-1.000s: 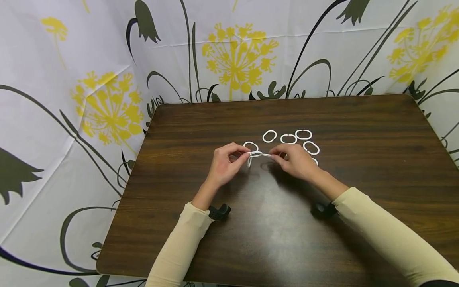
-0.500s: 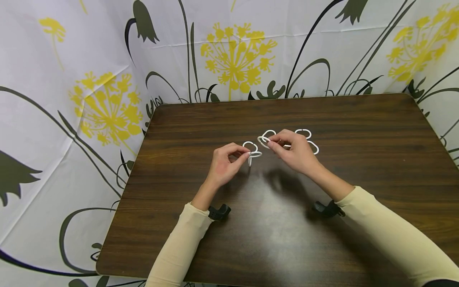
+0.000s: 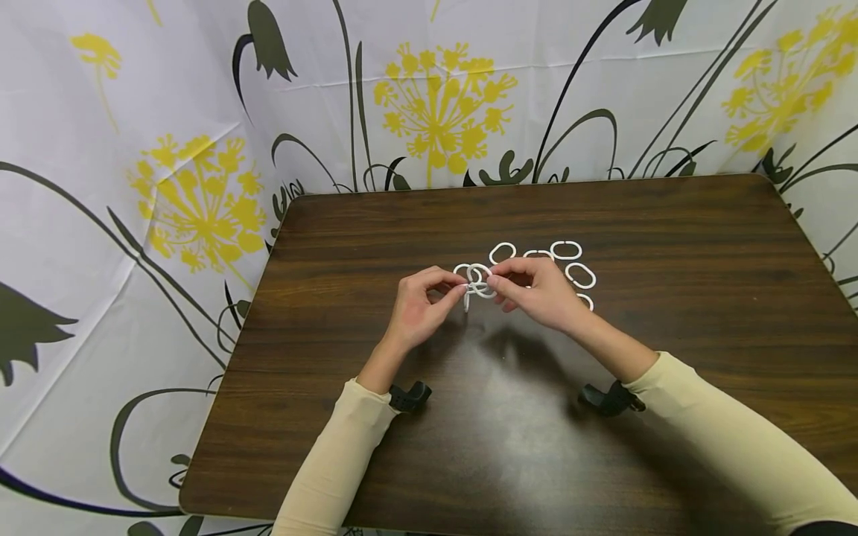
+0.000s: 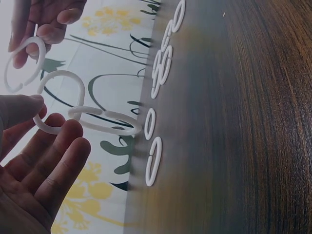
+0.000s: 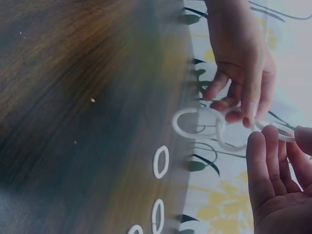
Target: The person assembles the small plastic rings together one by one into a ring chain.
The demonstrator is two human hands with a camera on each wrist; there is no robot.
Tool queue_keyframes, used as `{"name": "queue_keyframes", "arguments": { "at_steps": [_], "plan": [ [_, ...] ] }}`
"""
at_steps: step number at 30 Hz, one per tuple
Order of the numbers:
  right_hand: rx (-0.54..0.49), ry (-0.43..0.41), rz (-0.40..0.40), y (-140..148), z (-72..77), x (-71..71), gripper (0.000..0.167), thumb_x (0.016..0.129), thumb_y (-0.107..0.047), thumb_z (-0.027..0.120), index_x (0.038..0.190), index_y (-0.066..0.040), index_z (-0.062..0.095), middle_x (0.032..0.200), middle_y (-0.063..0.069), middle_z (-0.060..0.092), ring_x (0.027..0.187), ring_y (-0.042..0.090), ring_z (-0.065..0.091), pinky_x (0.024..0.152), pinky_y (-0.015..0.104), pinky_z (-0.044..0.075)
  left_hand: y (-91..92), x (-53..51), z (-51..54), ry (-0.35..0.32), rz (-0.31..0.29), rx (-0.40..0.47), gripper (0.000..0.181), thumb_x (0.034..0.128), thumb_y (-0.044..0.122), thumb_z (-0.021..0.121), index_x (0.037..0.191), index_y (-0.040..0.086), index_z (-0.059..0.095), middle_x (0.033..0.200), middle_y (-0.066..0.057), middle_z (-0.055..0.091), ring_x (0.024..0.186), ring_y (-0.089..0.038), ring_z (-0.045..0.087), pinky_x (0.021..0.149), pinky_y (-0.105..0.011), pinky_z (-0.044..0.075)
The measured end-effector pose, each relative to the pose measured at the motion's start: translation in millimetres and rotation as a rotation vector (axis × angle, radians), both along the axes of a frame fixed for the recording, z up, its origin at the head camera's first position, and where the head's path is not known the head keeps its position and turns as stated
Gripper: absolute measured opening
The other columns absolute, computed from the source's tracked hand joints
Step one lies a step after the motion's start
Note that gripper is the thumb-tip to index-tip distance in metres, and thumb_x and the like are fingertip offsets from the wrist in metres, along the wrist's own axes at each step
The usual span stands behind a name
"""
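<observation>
In the head view my left hand [image 3: 425,301] pinches a white oval link [image 4: 80,87] between thumb and fingers. A second white link [image 4: 109,127] hangs from it, threaded through, as the left wrist view shows. My right hand [image 3: 543,294] pinches another white oval link [image 4: 41,51] by its edge. From the head view this link overlaps the left hand's link; the left wrist view shows a space between them. A small gap is visible in the right hand's link. Both hands are held above the table, fingertips close together.
Several loose white links lie flat on the dark wooden table [image 3: 670,335], among them one link [image 3: 580,275] right of my right hand and one [image 3: 503,253] behind it. A patterned curtain [image 3: 469,45] hangs behind the table's far edge. Each wrist wears a black camera [image 3: 410,397].
My right hand first drew its link away from the left hand's link, up and back, turning it. Now it has come left and nearer again. The left hand has stayed put with its linked pair.
</observation>
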State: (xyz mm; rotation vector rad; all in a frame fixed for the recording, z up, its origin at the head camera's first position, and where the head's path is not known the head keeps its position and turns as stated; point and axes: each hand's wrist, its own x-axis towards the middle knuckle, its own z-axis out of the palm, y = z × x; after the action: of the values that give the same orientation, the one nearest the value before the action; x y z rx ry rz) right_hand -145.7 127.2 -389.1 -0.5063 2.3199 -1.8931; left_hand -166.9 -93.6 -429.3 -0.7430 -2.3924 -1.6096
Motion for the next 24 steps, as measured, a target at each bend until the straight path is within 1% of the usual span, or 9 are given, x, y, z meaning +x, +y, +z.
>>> {"name": "queue_keyframes", "arguments": {
  "at_steps": [3, 10, 17, 24],
  "plan": [
    [-0.009, -0.004, 0.016, -3.7, -3.1, 1.0, 0.017, 0.093, -0.004, 0.065, 0.103, 0.01, 0.068, 0.084, 0.023, 0.068, 0.065, 0.018, 0.067, 0.059, 0.036, 0.058, 0.1, 0.2, 0.8, 0.0, 0.003, -0.005, 0.004, 0.0873, 0.009, 0.074, 0.091, 0.008, 0.076, 0.083, 0.001, 0.067, 0.075, -0.013, 0.064, 0.059, -0.028, 0.055],
    [0.024, 0.022, 0.013, -9.0, -8.9, 2.3, 0.014, 0.093, -0.005, 0.066, 0.101, 0.007, 0.07, 0.086, 0.022, 0.07, 0.065, 0.018, 0.069, 0.057, 0.034, 0.058, -0.3, -0.2, 0.9, 0.0, 0.004, -0.016, 0.006, 0.0876, 0.01, 0.074, 0.091, 0.006, 0.075, 0.084, -0.001, 0.068, 0.076, -0.015, 0.065, 0.059, -0.029, 0.056],
    [0.021, 0.022, 0.0, -9.9, -9.0, 2.3, 0.017, 0.093, -0.004, 0.066, 0.101, 0.011, 0.068, 0.084, 0.021, 0.071, 0.066, 0.024, 0.07, 0.058, 0.033, 0.058, -1.1, -0.8, -1.0, 0.005, 0.004, -0.012, 0.005, 0.0882, 0.01, 0.074, 0.091, 0.007, 0.076, 0.084, 0.001, 0.067, 0.076, -0.012, 0.065, 0.06, -0.033, 0.056],
    [0.057, 0.023, 0.001, -11.1, -9.6, 2.1, 0.012, 0.092, -0.003, 0.067, 0.098, 0.007, 0.07, 0.085, 0.02, 0.071, 0.067, 0.018, 0.07, 0.059, 0.033, 0.058, -0.4, -0.6, -0.3, 0.005, 0.0, -0.005, 0.005, 0.0877, 0.011, 0.075, 0.091, 0.008, 0.076, 0.084, 0.001, 0.067, 0.076, -0.013, 0.065, 0.06, -0.036, 0.057]
  ]
}}
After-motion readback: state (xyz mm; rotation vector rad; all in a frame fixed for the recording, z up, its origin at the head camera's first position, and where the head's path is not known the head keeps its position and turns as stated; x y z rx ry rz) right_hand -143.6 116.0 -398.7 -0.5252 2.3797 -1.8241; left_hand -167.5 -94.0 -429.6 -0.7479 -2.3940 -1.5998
